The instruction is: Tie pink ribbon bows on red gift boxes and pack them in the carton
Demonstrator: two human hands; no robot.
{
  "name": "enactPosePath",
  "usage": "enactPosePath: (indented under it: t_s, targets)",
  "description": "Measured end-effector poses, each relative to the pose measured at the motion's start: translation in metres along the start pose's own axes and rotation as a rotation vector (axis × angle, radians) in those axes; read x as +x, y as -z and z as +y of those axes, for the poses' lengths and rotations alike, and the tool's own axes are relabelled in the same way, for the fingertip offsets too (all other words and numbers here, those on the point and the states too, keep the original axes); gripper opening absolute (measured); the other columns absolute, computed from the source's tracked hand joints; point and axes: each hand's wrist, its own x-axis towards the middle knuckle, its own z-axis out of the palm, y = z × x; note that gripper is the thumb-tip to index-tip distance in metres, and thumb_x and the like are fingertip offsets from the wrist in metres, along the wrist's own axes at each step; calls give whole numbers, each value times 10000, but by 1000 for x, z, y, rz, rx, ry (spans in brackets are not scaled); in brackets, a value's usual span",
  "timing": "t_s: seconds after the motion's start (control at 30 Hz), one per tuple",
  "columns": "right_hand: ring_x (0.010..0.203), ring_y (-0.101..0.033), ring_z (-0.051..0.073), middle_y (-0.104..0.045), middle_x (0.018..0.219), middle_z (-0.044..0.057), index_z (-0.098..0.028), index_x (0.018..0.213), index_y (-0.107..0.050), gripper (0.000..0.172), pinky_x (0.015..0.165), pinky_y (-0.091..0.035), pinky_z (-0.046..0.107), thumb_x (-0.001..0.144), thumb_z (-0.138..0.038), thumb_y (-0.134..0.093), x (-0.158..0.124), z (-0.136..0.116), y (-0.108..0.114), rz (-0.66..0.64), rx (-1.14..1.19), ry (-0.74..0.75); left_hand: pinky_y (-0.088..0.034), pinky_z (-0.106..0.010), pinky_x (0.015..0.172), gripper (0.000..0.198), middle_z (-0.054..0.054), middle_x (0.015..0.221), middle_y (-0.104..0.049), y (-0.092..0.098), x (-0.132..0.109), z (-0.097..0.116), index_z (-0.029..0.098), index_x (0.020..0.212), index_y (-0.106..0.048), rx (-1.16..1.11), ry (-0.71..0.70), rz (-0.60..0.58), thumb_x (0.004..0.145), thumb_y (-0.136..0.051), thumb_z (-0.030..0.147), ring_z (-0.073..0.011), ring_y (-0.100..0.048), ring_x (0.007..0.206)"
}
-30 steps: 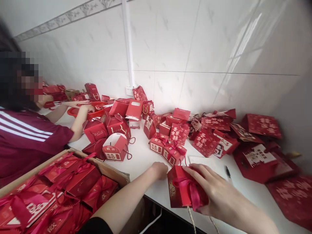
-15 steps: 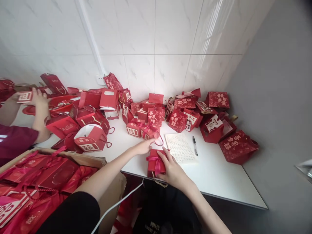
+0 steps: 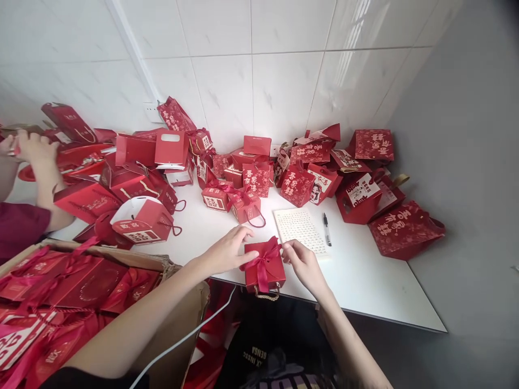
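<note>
Moved from atop the box, the right hand is curling its fingers beside the bow, any pinch unclear. The left hand is spreading its fingers opposite, the box sitting between, at the front of the desk.

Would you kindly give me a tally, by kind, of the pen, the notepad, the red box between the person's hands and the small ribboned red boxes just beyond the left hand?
Pen: 1
Notepad: 1
Red box between the hands: 1
Small ribboned red boxes beyond the left hand: 2
Total: 5
</note>
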Motion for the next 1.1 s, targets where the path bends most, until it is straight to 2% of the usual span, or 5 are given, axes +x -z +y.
enactPosePath:
  t_s: [0.3,0.57,0.73,0.9,1.1]
  targets:
    - [629,-540,143,-608,720,20,-186,792,-552,336,596,-437,269,812,-514,-482,3,0,-11,1,6,-1,-318,-372,1021,399,-67,1200,-471,-4,-8,14,195,1025,-551,95,-421,-120,687,-664,376,-242,-380,1183]
    - [630,-531,143,-581,678,8,-196,689,-523,293,599,-428,266,810,-461,-493,1,-6,-9,2,-57,19,-426,-332,902,263,-38,1081,-534,-8,0,3,200,1057,-473,-48,-217,-98,816,-530,290,-178,-522,1025]
    - [633,-513,141,-544,662,-2,-206,658,-477,248,579,-414,254,808,-403,-474,-5,-6,-5,-44,-88,13,-418,-301,917,100,-47,1087,-544,-8,3,2,187,894,-582,-5,-270,-114,822,-536,238,-170,-515,1036]
    - [652,-508,132,-530,669,-18,-206,660,-467,175,626,-410,250,800,-310,-489,-16,-5,-3,-86,-76,45,-420,-290,900,139,-24,1016,-613,-7,5,-1,197,857,-647,21,-318,-105,856,-510,214,-162,-520,999]
    - [618,-486,142,-477,612,-22,-208,667,-458,322,612,-391,264,850,-471,-423,-5,3,-2,-66,14,-5,-435,-279,859,174,-32,982,-623,-8,5,-1,187,862,-661,37,-355,-78,862,-487,174,-160,-527,930]
